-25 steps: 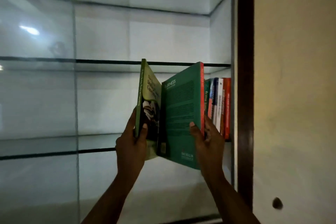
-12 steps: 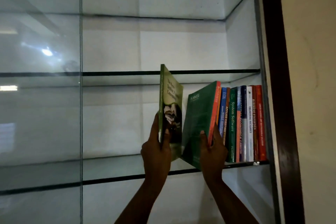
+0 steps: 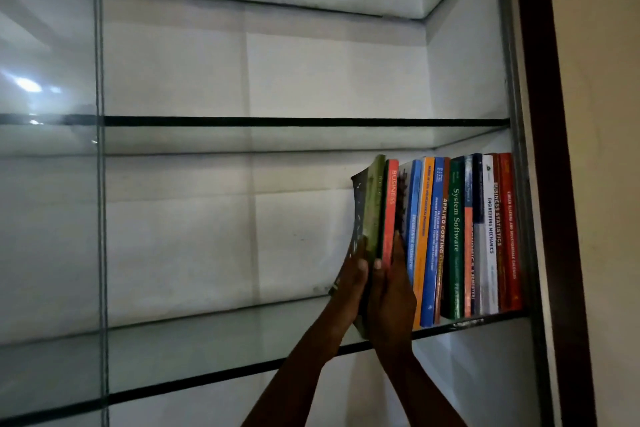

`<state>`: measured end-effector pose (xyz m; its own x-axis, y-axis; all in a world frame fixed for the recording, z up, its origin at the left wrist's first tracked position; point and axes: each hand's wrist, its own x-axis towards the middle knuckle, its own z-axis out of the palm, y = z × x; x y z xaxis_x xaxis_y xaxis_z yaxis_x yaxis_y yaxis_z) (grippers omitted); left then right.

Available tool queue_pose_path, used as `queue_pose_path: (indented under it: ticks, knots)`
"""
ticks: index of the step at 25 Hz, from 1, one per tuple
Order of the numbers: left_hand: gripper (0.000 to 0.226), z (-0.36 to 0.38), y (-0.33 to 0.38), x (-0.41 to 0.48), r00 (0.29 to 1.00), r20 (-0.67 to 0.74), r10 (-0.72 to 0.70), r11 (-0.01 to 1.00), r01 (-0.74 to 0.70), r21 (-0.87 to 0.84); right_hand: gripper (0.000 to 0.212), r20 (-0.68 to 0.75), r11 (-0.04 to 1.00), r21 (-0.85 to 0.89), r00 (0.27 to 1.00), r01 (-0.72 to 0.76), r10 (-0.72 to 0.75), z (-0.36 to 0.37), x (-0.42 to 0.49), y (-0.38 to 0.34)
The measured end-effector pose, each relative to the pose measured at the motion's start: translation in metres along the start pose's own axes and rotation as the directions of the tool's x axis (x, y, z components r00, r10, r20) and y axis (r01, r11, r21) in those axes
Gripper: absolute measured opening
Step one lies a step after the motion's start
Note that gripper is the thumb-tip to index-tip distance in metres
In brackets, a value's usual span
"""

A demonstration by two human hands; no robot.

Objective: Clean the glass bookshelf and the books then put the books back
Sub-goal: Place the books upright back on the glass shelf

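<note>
Gripped low down in the left hand: a thin green paperback, glossy, its dark front cover bowed outward in a curve. Resting on the glass or held clear of it: cannot tell.

Pinched between the thumb and raised fingers of the right hand, which touches the left: a red-spined book lettered BUSINESS, upright, spine outward, against the green one.

Just right of the right hand, packed upright and touching: a row of paperbacks, flat glossy spines in blue, orange, green, white and red, among them System Software.

Beneath the hands, carrying the row: a clear glass shelf with a dark front edge. Above the hands, a second glass shelf. Behind, white panelled backing.

Far right of the hands, a dark wooden frame and a smooth beige wall. Left of them, a vertical glass pane with blurred reflections.
</note>
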<state>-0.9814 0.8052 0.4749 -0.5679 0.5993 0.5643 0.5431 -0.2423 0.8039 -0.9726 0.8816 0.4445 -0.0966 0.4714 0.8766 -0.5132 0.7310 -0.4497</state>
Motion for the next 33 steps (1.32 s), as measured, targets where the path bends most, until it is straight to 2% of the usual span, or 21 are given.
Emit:
queue_pose_path:
  ticks: [1,3,5,7,11,13,15,17,20,22,24,25,26,28,29,30,31,32,33]
  knots:
    - [0.081,0.0,-0.003,0.002,0.994,0.071,-0.079,0.992,0.085,-0.097,0.06,-0.023,0.999,-0.037,0.999,0.032,-0.033,0.0,0.002,0.0]
    - [0.062,0.001,-0.005,0.003,0.982,0.127,-0.137,0.971,0.159,-0.181,0.054,-0.04,0.969,-0.216,0.991,0.118,-0.129,-0.003,0.004,0.002]
    - [0.053,0.001,-0.006,0.006,0.973,0.176,-0.151,0.946,0.194,-0.259,0.054,0.04,0.866,-0.436,0.966,0.247,-0.255,-0.008,0.002,0.007]
    - [0.054,0.002,-0.01,0.011,0.968,0.187,-0.167,0.917,0.222,-0.332,0.058,0.11,0.83,-0.475,0.956,0.292,-0.273,-0.01,0.002,0.012]
    - [0.056,0.0,-0.011,0.014,0.984,0.101,-0.147,0.906,0.175,-0.387,0.061,0.119,0.824,-0.504,0.966,0.257,-0.228,-0.005,0.005,0.019]
    - [0.053,-0.002,-0.006,0.009,0.987,0.053,-0.153,0.93,0.162,-0.329,0.061,0.143,0.821,-0.52,0.972,0.235,-0.187,-0.007,0.007,0.017]
    - [0.049,-0.006,-0.003,-0.003,0.992,-0.045,-0.118,0.97,0.106,-0.219,0.06,0.213,0.83,-0.498,0.963,0.252,-0.165,-0.016,0.009,0.017]
    - [0.052,-0.013,0.003,-0.025,0.988,-0.144,-0.052,0.996,0.04,-0.083,0.059,0.28,0.901,-0.366,0.95,0.235,-0.135,-0.03,0.002,0.01]
    - [0.04,-0.024,0.021,-0.083,0.97,-0.237,0.059,0.995,-0.039,0.089,0.051,0.322,0.994,-0.059,0.944,0.096,-0.072,-0.058,-0.035,-0.021]
    - [0.037,-0.031,0.026,-0.134,0.954,-0.296,0.056,0.972,0.015,0.233,0.043,0.451,0.997,0.066,0.892,-0.025,-0.008,-0.072,-0.067,-0.045]
    - [0.035,-0.038,0.023,-0.194,0.935,-0.353,-0.027,0.944,0.14,0.298,0.035,0.637,0.974,0.149,0.77,-0.171,0.038,-0.08,-0.098,-0.063]
    - [0.032,-0.04,0.021,-0.231,0.904,-0.419,-0.088,0.932,0.223,0.284,0.031,0.748,0.945,0.179,0.662,-0.274,0.05,-0.084,-0.117,-0.07]
    - [0.03,-0.04,0.02,-0.271,0.852,-0.498,-0.159,0.92,0.31,0.238,0.028,0.851,0.905,0.181,0.523,-0.384,0.052,-0.087,-0.136,-0.076]
    - [0.045,-0.032,0.02,-0.361,0.685,-0.668,-0.291,0.844,0.513,0.158,0.027,0.978,0.835,0.094,0.206,-0.543,0.024,-0.092,-0.189,-0.087]
    - [0.052,-0.024,0.019,-0.409,0.584,-0.742,-0.329,0.784,0.607,0.13,0.027,0.998,0.822,0.042,0.061,-0.567,-0.009,-0.095,-0.217,-0.094]
    - [0.048,-0.014,0.019,-0.458,0.494,-0.796,-0.35,0.716,0.689,0.113,0.026,0.996,0.818,0.001,-0.074,-0.575,-0.053,-0.097,-0.248,-0.104]
    - [0.035,0.0,0.024,-0.508,0.429,-0.835,-0.346,0.645,0.755,0.12,0.024,0.977,0.81,-0.028,-0.189,-0.586,-0.103,-0.1,-0.279,-0.118]
    - [0.034,0.015,0.032,-0.551,0.357,-0.87,-0.341,0.566,0.817,0.114,0.024,0.95,0.807,-0.051,-0.278,-0.589,-0.143,-0.103,-0.308,-0.132]
    - [0.053,0.031,0.038,-0.592,0.268,-0.902,-0.338,0.495,0.866,0.072,0.025,0.918,0.816,-0.053,-0.349,-0.576,-0.187,-0.107,-0.335,-0.146]
